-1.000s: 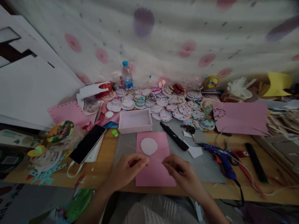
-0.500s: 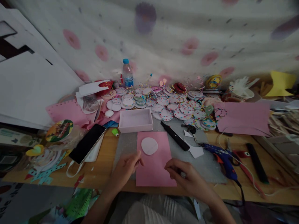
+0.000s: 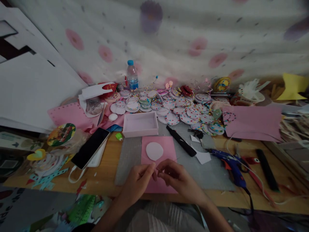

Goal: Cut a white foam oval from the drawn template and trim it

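Observation:
My left hand (image 3: 140, 180) and my right hand (image 3: 177, 178) meet above the lower half of a sheet of pink paper (image 3: 168, 145). Their fingertips are pinched close together. Whatever lies between them, if anything, is too small to make out. Just beyond the fingers a white paper circle (image 3: 154, 151) rests flat on the pink sheet. Under the sheet is a grey mat (image 3: 130, 151). My hands cover the middle of the pink paper.
A white box (image 3: 140, 125) stands behind the pink sheet, before a heap of dotted paper discs (image 3: 178, 111). Rightward lie a black pen-like tool (image 3: 181, 140), paper scraps (image 3: 203, 157) and a blue glue gun (image 3: 229, 162). A phone (image 3: 90, 148) lies left; a bottle (image 3: 132, 77) stands behind.
Both hands have moved inward from the sheet's two sides, and their fingertips now meet over the pink paper. The paper circle has stayed in place.

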`<action>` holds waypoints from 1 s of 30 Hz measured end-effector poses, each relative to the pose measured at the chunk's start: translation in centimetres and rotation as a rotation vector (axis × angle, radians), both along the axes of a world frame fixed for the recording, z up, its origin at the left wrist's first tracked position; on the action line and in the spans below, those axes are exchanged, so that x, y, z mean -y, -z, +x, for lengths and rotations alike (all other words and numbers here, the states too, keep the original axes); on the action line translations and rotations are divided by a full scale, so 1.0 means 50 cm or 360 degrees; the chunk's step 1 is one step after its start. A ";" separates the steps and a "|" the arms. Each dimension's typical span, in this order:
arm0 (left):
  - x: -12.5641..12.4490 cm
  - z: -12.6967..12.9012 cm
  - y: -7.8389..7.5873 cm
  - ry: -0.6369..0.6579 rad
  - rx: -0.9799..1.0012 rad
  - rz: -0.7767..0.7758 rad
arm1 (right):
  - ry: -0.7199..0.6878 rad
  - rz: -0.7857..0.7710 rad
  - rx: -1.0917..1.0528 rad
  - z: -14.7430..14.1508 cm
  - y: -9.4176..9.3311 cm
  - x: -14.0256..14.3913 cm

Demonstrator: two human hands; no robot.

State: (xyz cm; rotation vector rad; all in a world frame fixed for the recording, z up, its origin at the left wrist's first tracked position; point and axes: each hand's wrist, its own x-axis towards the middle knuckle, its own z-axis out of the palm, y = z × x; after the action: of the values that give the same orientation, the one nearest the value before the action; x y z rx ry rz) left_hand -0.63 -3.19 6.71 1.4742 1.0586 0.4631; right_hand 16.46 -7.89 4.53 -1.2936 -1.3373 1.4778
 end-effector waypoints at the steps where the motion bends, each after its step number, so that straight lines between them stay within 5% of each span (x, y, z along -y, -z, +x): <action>1: 0.000 0.000 0.001 0.0004 -0.0002 -0.0009 | 0.0001 -0.0030 -0.0045 0.001 0.002 0.000; 11: 0.004 0.009 0.011 0.0009 -0.0021 -0.0048 | 0.0010 -0.0282 -0.0386 0.015 0.003 0.006; 22: 0.009 0.008 0.026 -0.0088 -0.0026 -0.0113 | 0.0149 -0.0288 -0.0250 -0.003 0.002 -0.008; 30: 0.003 0.010 0.023 -0.0150 -0.0095 0.0077 | 0.0151 -0.0268 -0.0235 -0.012 0.000 -0.010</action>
State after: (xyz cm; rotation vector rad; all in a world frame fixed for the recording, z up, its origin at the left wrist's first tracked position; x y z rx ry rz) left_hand -0.15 -3.33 5.59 1.4931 1.1751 0.5173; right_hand 15.86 -7.37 4.51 -1.3065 -1.0614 1.6136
